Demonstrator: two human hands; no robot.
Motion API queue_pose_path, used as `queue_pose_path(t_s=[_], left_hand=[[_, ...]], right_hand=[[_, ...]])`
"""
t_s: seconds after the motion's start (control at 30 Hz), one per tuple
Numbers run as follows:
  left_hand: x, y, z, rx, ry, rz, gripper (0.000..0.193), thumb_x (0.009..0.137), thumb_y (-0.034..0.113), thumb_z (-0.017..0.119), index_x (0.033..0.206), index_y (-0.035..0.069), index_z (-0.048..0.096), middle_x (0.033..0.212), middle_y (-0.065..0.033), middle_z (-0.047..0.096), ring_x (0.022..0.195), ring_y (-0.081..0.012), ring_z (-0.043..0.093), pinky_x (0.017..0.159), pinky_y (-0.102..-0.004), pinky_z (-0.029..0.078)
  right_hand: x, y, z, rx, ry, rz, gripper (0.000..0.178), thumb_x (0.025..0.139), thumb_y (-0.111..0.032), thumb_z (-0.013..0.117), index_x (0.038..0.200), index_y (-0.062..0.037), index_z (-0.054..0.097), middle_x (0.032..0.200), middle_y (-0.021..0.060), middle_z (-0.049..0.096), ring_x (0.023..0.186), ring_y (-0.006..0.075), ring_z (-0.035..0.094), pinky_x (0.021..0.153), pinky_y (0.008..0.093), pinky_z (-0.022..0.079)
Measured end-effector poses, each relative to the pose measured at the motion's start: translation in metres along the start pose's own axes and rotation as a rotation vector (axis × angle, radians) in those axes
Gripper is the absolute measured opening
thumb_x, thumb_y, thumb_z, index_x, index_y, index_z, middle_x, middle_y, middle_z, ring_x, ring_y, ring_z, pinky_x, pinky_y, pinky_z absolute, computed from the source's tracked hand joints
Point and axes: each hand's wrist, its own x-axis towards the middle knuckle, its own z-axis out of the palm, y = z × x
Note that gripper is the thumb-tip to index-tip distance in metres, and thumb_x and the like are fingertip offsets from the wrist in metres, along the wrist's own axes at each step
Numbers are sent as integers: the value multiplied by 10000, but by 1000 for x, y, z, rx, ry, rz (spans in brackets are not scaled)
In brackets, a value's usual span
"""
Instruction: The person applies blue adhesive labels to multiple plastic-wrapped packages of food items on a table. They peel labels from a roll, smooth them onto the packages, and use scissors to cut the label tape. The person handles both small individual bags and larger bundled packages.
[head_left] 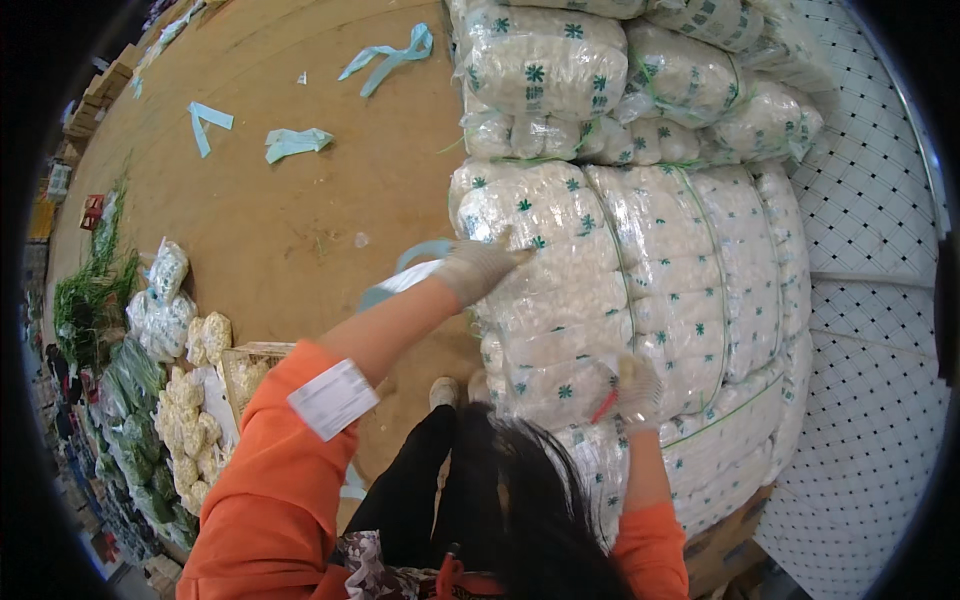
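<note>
Dark hair hung nearest, while over the wrapped bundle at front right the right hand pinched a red tool and the left hand reached across, grip unclear, seemingly to open it, next calling for a shallow cut.

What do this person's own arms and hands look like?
The left sleeve and right sleeve are orange, ending short of the wrists. A white, printed rectangular label sits near the left one's edge. The left hand and right hand wear pale gloves.
</note>
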Motion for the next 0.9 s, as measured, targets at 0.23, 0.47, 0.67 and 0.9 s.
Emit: queue_pose_path(t_s=[0.23,0.47,0.67,0.9], left_hand=[[108,6,22,-292,-137,-30,391,867,103,466,1254,160,483,1284,-257,487,813,-337,678,638,-444,554],[91,-79,2,-136,-212,-118,324,837,215,502,1093,38,589,828,-244,645,769,-366,662,694,-451,524],[131,-122,48,121,-129,15,176,767,109,577,906,80,681,852,-186,672,790,-351,667,662,-429,534],[102,-90,-3,-20,-198,-60,205,717,73,585,888,96,697,901,-150,685,807,-349,667,671,-429,535]], right_hand=[[-34,149,-57,-376,-92,456,360,908,-336,467,954,-26,644,1041,228,602,955,400,569,832,458,462],[-73,187,-53,-204,43,690,453,949,-366,399,1069,14,614,1136,263,557,1031,418,531,894,444,443],[38,64,-41,103,164,112,340,832,-257,568,1039,12,588,1092,181,570,1048,367,519,923,417,416],[277,-117,0,-416,-435,-947,417,818,-429,573,1084,-108,594,1101,78,608,1073,261,543,902,433,419]])
